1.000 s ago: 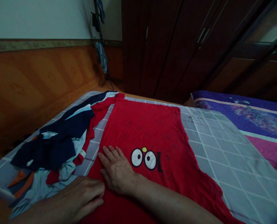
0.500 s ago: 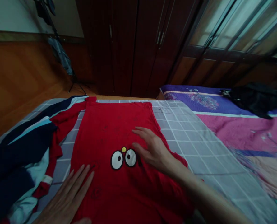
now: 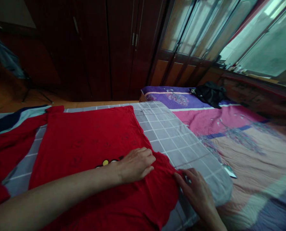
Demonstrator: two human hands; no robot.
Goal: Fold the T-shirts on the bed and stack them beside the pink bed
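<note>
A red T-shirt [image 3: 90, 134] lies spread out, with round cartoon eyes and a yellow dot printed on it. My left forearm crosses the shirt and covers most of the print. My left hand [image 3: 138, 163] rests on the cloth near its right side, its fingers curled down and closed on the fabric. At the shirt's right edge, my right hand [image 3: 197, 189] pinches the sleeve between thumb and fingers. Creases run through the cloth between both hands.
Under the shirt is a grey checked sheet [image 3: 178, 141]. A navy, white and red garment [image 3: 15, 123] lies at the left. Beyond, a purple and pink bedspread [image 3: 200, 120] carries a black bundle [image 3: 210, 93]. Dark wardrobe doors [image 3: 121, 48] stand behind.
My left hand has crossed from the shirt's left side to its right and closed on the cloth. My right hand has moved to the sleeve edge. The view has turned right.
</note>
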